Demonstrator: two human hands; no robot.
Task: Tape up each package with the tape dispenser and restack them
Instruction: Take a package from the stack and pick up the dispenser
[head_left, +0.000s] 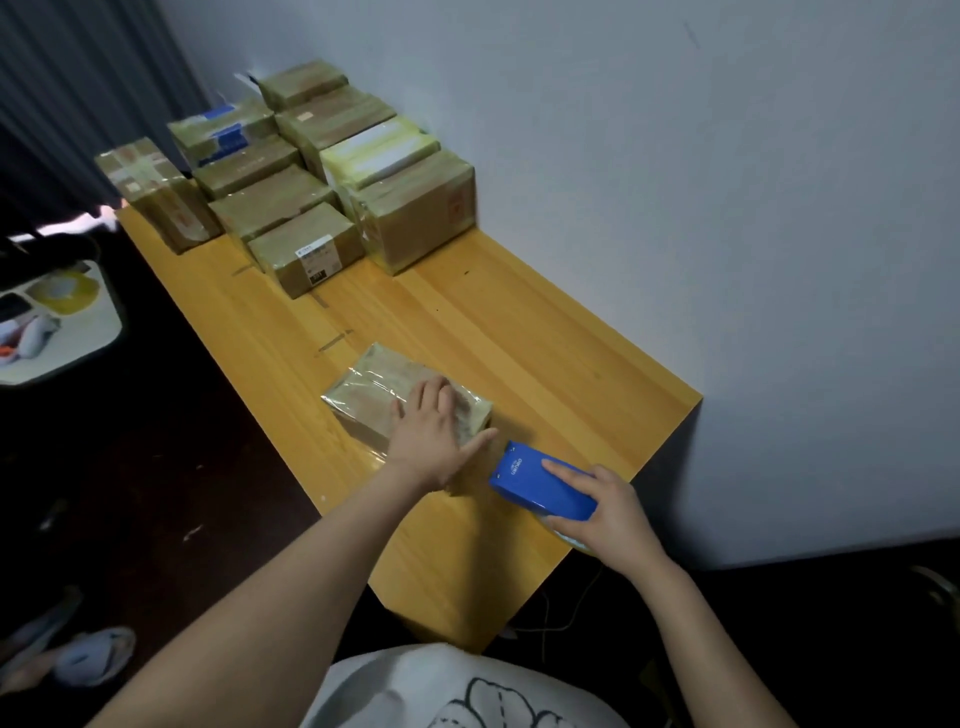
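Package (363, 395) in play, one of them, wrapped in shiny clear tape and lying flat on the near half of the wooden table (545, 353). Left hand (436, 436) is down on top of it, fingers straight and together, palm pressing, thumb spread out to the side. Just off that thumb tip sits the single blue tape dispenser (530, 488), right at the package's near end; whether its nose touches the package, I cannot tell. Right hand (613, 514) grips the dispenser from behind, fingers curled round its body with the forefinger laid along the top.

Up at the far end, the other packages (306, 249): I count nine, packed tight in rows, some lying on top of others. One carries a blue label, one is pale yellow, and the biggest stands against the white wall (727, 208). That makes ten in all.

Bare wood lies between the pile and the working package. Off to the left, a dark curtain (78, 78), a white tray (78, 338) with a yellow item on it, and a pale slipper (93, 660) on the dark floor. A thin cable (566, 618) hangs below the table's near corner.
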